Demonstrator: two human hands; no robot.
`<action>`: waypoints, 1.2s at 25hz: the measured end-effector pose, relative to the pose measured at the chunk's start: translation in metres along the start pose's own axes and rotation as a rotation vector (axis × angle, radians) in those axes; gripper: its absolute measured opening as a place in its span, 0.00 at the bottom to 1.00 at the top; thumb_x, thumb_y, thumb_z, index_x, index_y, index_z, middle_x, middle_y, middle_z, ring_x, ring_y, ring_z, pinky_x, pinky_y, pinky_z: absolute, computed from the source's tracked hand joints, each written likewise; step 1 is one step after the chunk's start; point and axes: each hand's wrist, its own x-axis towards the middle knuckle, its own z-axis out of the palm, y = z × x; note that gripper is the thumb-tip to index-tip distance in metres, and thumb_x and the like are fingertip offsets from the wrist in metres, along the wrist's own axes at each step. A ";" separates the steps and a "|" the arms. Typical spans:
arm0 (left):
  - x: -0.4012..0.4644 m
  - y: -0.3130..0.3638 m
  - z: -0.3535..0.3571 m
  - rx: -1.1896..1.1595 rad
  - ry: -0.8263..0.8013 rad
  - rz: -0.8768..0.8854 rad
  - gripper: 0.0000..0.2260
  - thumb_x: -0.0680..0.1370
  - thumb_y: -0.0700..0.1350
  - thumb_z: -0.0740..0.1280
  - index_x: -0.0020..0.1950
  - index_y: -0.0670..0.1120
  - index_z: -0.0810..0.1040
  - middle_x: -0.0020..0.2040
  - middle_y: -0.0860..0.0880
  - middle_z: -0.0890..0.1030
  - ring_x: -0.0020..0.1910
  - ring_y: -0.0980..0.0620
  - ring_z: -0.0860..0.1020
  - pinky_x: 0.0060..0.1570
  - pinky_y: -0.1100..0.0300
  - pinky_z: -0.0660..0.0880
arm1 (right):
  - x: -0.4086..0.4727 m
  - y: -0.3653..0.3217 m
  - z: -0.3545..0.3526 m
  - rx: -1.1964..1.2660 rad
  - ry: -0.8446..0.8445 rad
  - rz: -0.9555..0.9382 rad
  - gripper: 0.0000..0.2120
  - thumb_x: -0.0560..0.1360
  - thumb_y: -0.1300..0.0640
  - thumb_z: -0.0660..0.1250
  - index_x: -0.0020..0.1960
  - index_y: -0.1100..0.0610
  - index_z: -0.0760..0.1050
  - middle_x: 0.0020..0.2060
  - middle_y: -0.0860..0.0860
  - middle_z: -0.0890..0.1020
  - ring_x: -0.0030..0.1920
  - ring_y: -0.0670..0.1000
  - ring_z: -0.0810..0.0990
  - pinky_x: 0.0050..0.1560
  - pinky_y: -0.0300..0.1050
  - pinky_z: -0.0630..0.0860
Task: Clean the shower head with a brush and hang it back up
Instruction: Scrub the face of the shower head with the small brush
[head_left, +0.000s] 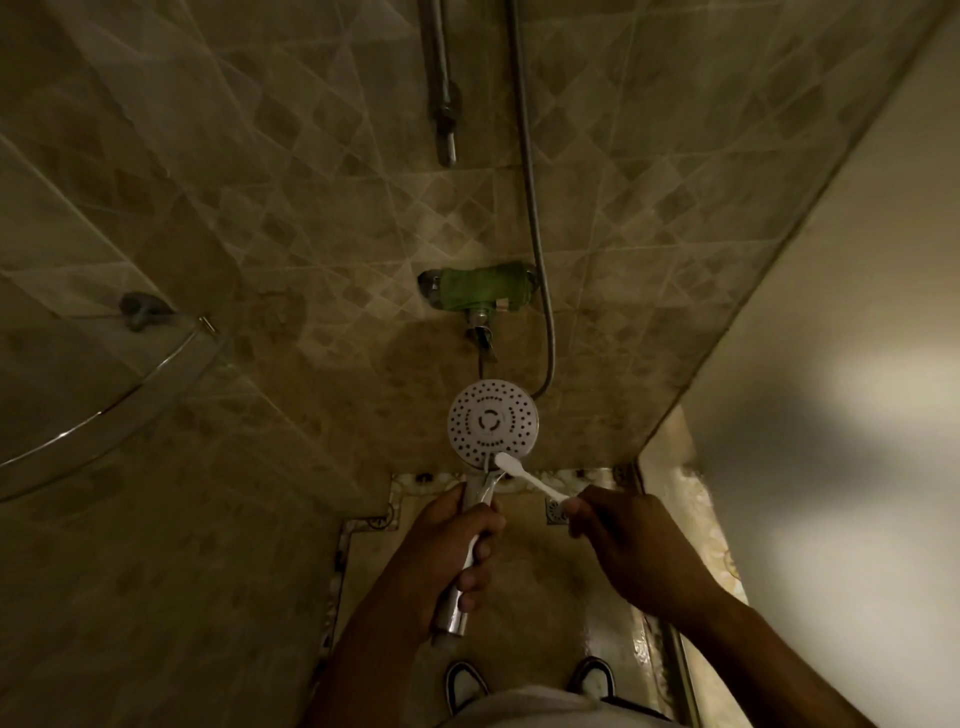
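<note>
The left hand (457, 540) has its fingers wrapped around the shower head (492, 422) handle, face up. The right hand (618, 540) pinches the brush (524, 475), bristles at the face's lower edge. A wet handle could slip, or the hose (540, 291) tug it aside.

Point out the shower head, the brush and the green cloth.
shower head (492, 422): head view, centre of its white nozzle face.
brush (535, 482): head view, middle of its white handle.
green cloth (485, 290): head view, middle of the cloth, on the tap.
</note>
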 end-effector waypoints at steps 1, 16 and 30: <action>-0.001 0.000 0.001 -0.003 -0.003 0.003 0.06 0.79 0.38 0.63 0.55 0.43 0.74 0.29 0.48 0.70 0.19 0.54 0.61 0.21 0.66 0.60 | -0.001 0.000 0.001 -0.011 0.023 0.003 0.17 0.80 0.43 0.56 0.38 0.46 0.76 0.29 0.45 0.78 0.32 0.44 0.78 0.28 0.35 0.68; -0.003 0.005 0.012 0.266 0.056 0.053 0.05 0.79 0.38 0.63 0.54 0.44 0.74 0.28 0.48 0.71 0.19 0.52 0.63 0.21 0.64 0.63 | 0.005 0.003 -0.033 -0.094 0.000 0.009 0.16 0.80 0.45 0.58 0.39 0.49 0.78 0.30 0.43 0.80 0.36 0.40 0.79 0.32 0.36 0.73; -0.004 0.008 0.017 0.315 0.038 0.042 0.04 0.79 0.38 0.62 0.53 0.43 0.72 0.28 0.49 0.70 0.20 0.53 0.63 0.21 0.64 0.63 | 0.018 -0.001 -0.038 -0.053 -0.045 -0.043 0.17 0.78 0.41 0.56 0.38 0.47 0.77 0.28 0.46 0.79 0.28 0.42 0.78 0.27 0.34 0.71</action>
